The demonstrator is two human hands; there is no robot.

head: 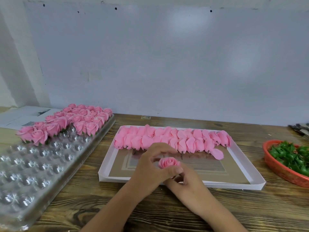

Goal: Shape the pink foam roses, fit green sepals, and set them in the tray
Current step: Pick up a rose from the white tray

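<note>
We see both hands meeting around one pink foam rose above the near edge of the white cardboard tray. The left hand curls over it, fingers arched above the bloom and thumb pressed along its near side, so the rose sits in the ring the fingers and thumb make. The right hand lies just below and to the right, fingers curled under the flower's base; it seems to pinch the underside, though the left thumb hides the contact.

Behind the hands, a double row of unshaped pink buds lies across the far part of the cardboard tray, stems pointing toward us, with one loose petal at the row's right end. To the left, a clear plastic blister tray holds finished roses with green sepals in its far cups. At the right edge, a red basket holds green sepals. All rest on a wooden table.
</note>
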